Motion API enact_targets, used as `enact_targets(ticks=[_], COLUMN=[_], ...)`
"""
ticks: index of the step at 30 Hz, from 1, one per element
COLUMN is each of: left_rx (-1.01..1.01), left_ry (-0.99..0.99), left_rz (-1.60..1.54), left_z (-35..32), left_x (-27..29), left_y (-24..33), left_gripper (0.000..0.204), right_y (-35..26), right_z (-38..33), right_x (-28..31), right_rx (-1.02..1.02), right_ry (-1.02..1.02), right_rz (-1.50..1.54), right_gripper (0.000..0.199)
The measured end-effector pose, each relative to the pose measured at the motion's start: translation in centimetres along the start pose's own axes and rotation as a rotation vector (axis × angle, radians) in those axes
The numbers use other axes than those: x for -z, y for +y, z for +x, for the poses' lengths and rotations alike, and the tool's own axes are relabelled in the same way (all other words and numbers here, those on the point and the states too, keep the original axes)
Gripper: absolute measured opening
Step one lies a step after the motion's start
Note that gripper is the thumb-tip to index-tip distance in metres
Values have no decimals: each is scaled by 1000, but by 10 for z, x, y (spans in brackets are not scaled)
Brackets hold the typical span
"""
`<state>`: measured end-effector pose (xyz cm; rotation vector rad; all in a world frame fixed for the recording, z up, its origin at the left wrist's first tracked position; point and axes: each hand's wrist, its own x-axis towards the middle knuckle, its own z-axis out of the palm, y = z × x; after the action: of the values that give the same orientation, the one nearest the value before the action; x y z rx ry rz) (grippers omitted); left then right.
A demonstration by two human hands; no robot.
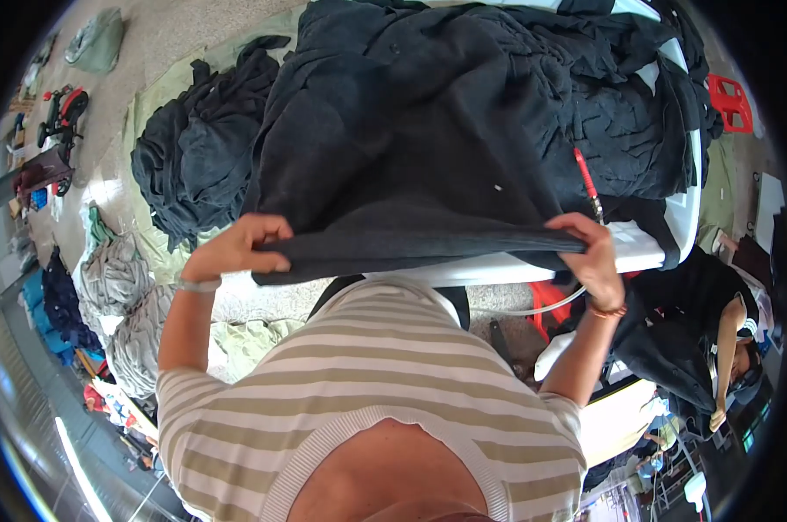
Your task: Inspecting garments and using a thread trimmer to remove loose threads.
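Note:
A large black piece of fabric (411,165) spreads from the table toward me, its near edge folded into a band that hangs at the table's front. My left hand (241,246) pinches the left end of this band between thumb and fingers. At the right end, my right hand (587,250) grips the same edge, fingers over the top. The band is stretched nearly straight between both hands. A small pale speck shows on the cloth, right of its middle. Just beyond my right hand lies a red-handled tool (585,172) with a metal tip, its kind unclear.
Piled dark cloth (619,104) covers the white table (693,174). Another dark heap (206,139) lies at the left on a pale green sheet. A red plastic stool (729,103) stands at the far right. A co-worker's arm (726,361) shows at the right. Grey cloth (119,278) is heaped at left.

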<state>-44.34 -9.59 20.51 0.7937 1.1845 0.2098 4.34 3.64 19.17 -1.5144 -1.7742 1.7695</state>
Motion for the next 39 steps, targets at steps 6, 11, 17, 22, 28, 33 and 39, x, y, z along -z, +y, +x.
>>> enact_targets(ticks=[6, 11, 17, 22, 28, 33, 39], left_rx=[-433, -344, -301, -536, -641, -487, -533], left_ry=[443, 604, 728, 763, 543, 465, 442], left_rz=[627, 725, 1175, 1400, 805, 624, 798], left_z=[99, 151, 155, 165, 160, 156, 172], left_x=[14, 31, 16, 14, 33, 36, -8], left_y=[18, 7, 7, 12, 2, 17, 29], left_gripper=[26, 41, 53, 49, 31, 29, 38], right_y=[38, 91, 89, 62, 57, 75, 61], right_z=[51, 106, 146, 174, 208, 192, 161], right_x=[39, -12, -121, -150, -194, -199, -176], right_rx=[-16, 291, 503, 566, 715, 632, 600], right_ry=[501, 553, 441, 507, 433, 409, 376], right_rz=[-741, -805, -590, -660, -783, -478, -369], right_gripper=[31, 36, 39, 47, 17, 29, 15])
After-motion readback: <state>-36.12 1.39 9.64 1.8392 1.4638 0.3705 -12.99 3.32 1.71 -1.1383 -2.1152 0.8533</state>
